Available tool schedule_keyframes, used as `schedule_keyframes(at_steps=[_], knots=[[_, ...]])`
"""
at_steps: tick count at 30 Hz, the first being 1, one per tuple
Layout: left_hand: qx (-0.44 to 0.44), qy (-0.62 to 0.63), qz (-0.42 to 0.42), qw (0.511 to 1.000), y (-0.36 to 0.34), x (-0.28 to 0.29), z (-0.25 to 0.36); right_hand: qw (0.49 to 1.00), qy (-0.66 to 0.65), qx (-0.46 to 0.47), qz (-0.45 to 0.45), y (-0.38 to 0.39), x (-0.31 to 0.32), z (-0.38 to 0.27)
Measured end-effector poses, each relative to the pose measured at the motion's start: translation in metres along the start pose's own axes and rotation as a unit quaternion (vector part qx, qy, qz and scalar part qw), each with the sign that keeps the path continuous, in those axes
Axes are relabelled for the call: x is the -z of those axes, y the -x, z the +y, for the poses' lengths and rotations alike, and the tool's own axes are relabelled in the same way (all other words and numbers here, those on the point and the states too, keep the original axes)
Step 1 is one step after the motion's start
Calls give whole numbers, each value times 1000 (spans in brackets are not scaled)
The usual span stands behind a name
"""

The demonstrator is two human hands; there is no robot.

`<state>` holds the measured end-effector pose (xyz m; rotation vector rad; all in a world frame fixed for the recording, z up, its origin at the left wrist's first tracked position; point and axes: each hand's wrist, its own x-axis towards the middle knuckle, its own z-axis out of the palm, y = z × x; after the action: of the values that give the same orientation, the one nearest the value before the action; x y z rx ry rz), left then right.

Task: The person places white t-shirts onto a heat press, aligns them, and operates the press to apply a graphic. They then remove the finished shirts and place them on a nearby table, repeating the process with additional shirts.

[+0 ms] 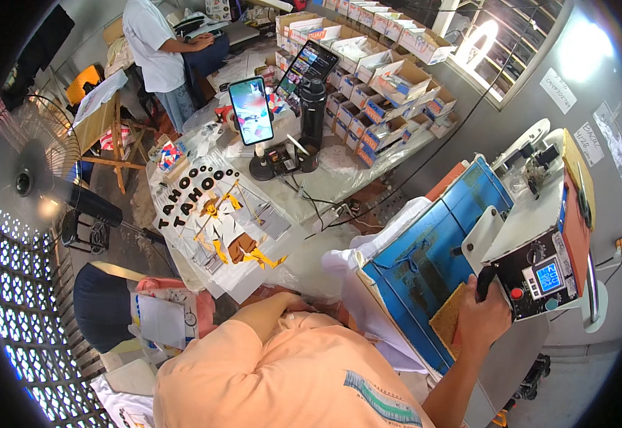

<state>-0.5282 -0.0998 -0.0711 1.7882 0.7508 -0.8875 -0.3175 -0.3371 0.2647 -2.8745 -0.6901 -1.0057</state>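
Observation:
My right hand (483, 317) is wrapped round the black handle (485, 282) of a heat press (517, 242). The press has a control panel with a lit blue display (547, 277) and a red button. Beside it lies the blue press bed (425, 260), with white cloth (346, 264) draped over its near-left edge. A tan pad (448, 314) shows next to my right wrist. My left forearm (264, 314) bends across my waist; the left hand (295, 303) is mostly hidden there, its fingers not readable. Ahead of it lie printed transfer sheets (243, 235) with black letters and a yellow-brown figure.
A phone on a stand (252, 110), a black flask (312, 114) and cables (318, 207) stand on the table. Stacked cardboard bins (375, 78) line the window wall. A fan (26, 178) is at left. Another person (150, 46) works at the back left.

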Motion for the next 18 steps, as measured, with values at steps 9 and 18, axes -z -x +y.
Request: schedule_keyframes(at_steps=[9, 18], knots=[[-213, -25, 59, 975, -43, 32, 37, 998, -3, -38, -52, 2, -5, 0], [-391, 130, 384, 827, 64, 164, 111, 999, 5, -31, 14, -1, -3, -9]])
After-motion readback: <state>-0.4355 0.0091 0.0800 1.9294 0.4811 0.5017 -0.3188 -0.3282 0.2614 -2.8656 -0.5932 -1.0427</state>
